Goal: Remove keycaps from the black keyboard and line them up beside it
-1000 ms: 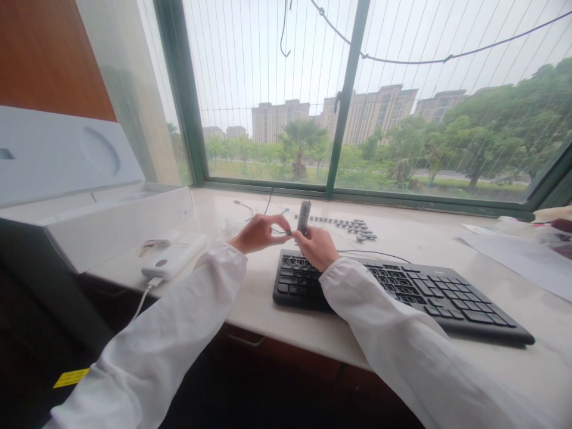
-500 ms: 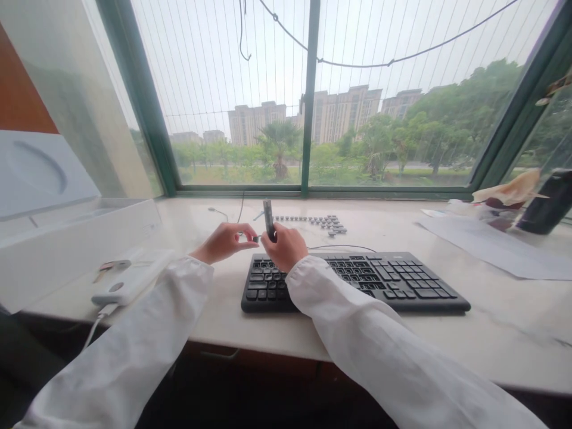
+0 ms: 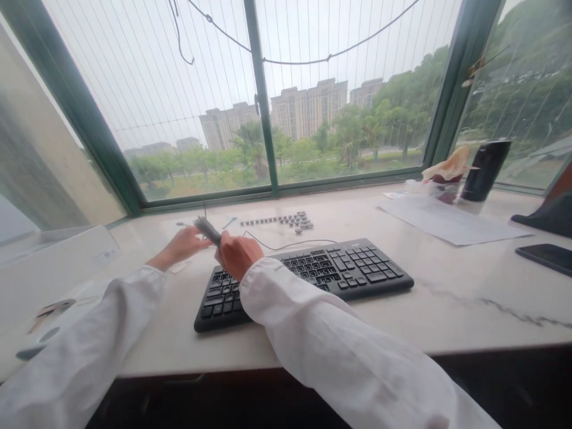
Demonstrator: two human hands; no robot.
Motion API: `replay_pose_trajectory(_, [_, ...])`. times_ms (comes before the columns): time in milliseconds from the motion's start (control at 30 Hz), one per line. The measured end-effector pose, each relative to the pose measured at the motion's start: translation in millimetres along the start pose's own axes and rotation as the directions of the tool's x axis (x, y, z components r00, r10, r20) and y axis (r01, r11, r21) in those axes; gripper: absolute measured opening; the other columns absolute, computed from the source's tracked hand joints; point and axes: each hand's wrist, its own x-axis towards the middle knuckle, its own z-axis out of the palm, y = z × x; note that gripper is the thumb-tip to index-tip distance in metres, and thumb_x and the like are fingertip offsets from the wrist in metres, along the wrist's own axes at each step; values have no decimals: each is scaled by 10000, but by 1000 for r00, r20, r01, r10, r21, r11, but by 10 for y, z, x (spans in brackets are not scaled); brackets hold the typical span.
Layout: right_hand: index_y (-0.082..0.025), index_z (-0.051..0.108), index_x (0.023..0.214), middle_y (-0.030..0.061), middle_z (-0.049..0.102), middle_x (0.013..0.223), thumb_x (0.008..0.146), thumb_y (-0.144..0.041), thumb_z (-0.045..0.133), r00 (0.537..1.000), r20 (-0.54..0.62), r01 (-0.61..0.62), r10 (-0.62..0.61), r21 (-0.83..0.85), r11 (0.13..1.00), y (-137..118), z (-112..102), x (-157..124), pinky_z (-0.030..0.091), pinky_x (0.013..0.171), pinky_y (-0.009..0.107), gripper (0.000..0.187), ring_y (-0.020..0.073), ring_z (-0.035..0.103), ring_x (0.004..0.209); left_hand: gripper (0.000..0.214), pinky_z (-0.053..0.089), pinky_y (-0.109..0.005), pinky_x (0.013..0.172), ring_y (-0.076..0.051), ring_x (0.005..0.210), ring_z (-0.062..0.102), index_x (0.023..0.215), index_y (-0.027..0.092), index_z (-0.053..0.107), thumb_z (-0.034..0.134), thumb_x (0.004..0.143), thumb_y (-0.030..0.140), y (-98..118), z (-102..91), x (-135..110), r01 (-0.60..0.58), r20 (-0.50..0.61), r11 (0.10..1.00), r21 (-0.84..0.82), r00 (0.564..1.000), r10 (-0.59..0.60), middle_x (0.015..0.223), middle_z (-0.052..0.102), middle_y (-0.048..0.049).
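Observation:
My right hand (image 3: pixel 238 253) is closed round a small grey cylindrical tool (image 3: pixel 207 229) that tilts up and to the left. It hovers over the far left corner of a black keyboard (image 3: pixel 308 273). My left hand (image 3: pixel 184 244) sits just left of the tool with its fingers curled toward the tool's lower end; whether they pinch anything is hidden. A row of loose dark keycaps (image 3: pixel 281 220) lies on the white counter (image 3: pixel 447 292) behind the keyboard. A thin cable (image 3: pixel 286 245) runs from behind the keyboard.
A white open box (image 3: pixel 53 262) stands at the left. Far right are a sheet of paper (image 3: pixel 451 220), a black cup (image 3: pixel 485 170), a crumpled wrapper (image 3: pixel 447 168) and a dark phone (image 3: pixel 543 257). A green-framed window (image 3: pixel 261 119) runs along the back.
The view has swung right, so the box and power bank slid left and the cup and phone came in. The tool in my right hand has tipped from upright to slanting left.

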Motion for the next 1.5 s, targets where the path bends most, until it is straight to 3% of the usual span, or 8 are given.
replay_pose_trajectory(100, [-122, 484, 1013, 143, 693, 840, 928, -217, 355, 996, -59, -72, 71, -16, 997, 136, -60, 73, 509, 640, 334, 182, 261, 688, 766, 328, 430, -215, 597, -188, 712, 621, 773, 191, 709, 679, 646, 492, 56, 42, 332, -57, 28, 990, 131, 998, 54, 757, 711, -20])
replay_pose_trajectory(200, [-119, 467, 1023, 147, 690, 815, 948, -221, 339, 983, -83, -168, 166, -19, 986, 325, -147, 128, 508, 656, 330, 180, 252, 686, 773, 338, 431, -194, 636, -168, 770, 629, 848, 209, 725, 684, 657, 484, 70, 134, 680, -65, 116, 988, 139, 992, 49, 870, 725, -19])
replay_pose_trajectory(400, [-110, 481, 1017, 176, 684, 806, 975, -257, 276, 920, -140, -373, 366, -28, 927, 640, -268, 163, 505, 649, 345, 255, 267, 682, 773, 387, 409, -200, 540, -117, 582, 605, 943, 189, 714, 721, 637, 426, -13, 409, 1213, 60, 236, 987, 149, 967, -94, 887, 725, -33])
replay_pose_trajectory(567, [-104, 487, 1013, 182, 681, 813, 971, -259, 285, 911, -166, -390, 378, -50, 919, 680, -242, 171, 505, 668, 344, 258, 271, 683, 801, 401, 425, -189, 554, -103, 555, 608, 940, 154, 714, 760, 601, 364, -89, 591, 1462, 103, 261, 986, 135, 956, -135, 842, 731, -37])
replay_pose_trajectory(767, [-129, 485, 972, 139, 677, 766, 958, -273, 294, 919, -209, -358, 335, -85, 930, 630, -196, 167, 501, 614, 321, 240, 252, 681, 747, 352, 459, -186, 587, -124, 603, 645, 904, 151, 719, 768, 601, 325, -225, 761, 1588, 164, 251, 975, 147, 948, -197, 818, 733, -48])
replay_pose_trajectory(1100, [-139, 491, 972, 127, 690, 796, 936, -273, 347, 929, -193, -338, 316, -93, 937, 584, -186, 171, 493, 628, 328, 200, 259, 681, 759, 310, 479, -199, 646, -130, 626, 654, 919, 170, 725, 755, 645, 313, -337, 845, 1646, 129, 268, 986, 106, 951, -153, 783, 728, -29])
replay_pose_trajectory(1500, [-141, 501, 965, 120, 687, 781, 927, -270, 358, 932, -163, -341, 325, -84, 936, 578, -196, 161, 494, 625, 325, 197, 252, 680, 746, 349, 485, -199, 613, -117, 601, 645, 966, 155, 689, 759, 657, 299, -238, 841, 1562, 156, 218, 985, 79, 961, -169, 876, 727, -52])
